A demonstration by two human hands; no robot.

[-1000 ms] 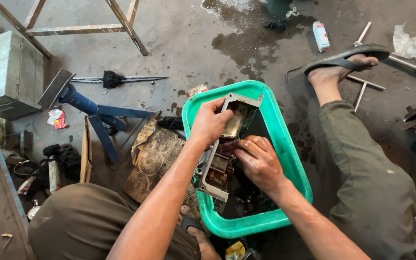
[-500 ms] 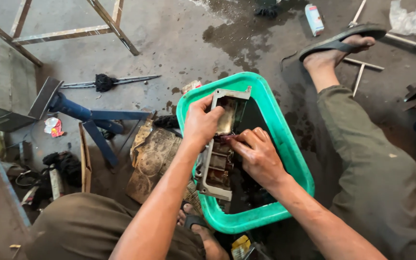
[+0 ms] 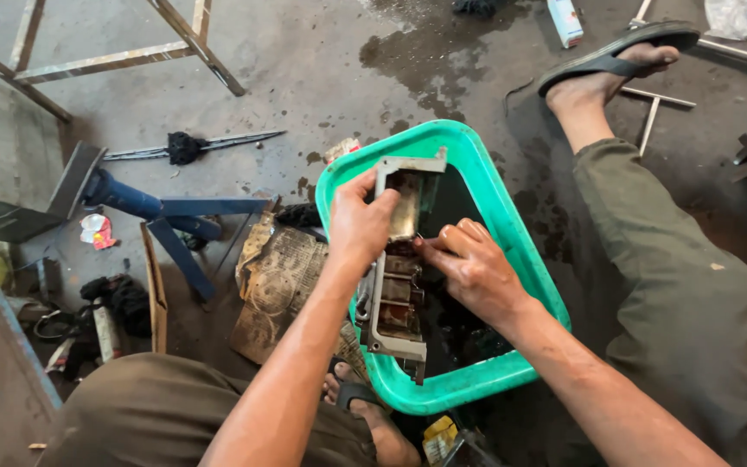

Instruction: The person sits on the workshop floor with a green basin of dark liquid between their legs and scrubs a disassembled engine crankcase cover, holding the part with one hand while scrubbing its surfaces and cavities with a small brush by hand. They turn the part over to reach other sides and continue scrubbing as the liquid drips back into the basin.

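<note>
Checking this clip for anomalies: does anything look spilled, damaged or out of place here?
Yes. A dark wet stain spreads over the grey concrete floor beyond the green plastic tub, which holds dark liquid. The left hand and right hand hold a grimy grey metal housing over it. Loose tools lie scattered around.

Two hands (image 3: pixel 360 227) – one basin (image 3: pixel 512 229); one casting (image 3: pixel 399 298)

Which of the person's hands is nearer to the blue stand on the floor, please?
Left. The left hand grips the metal part on the blue stand's side; the right hand is farther, over the green basin.
</note>
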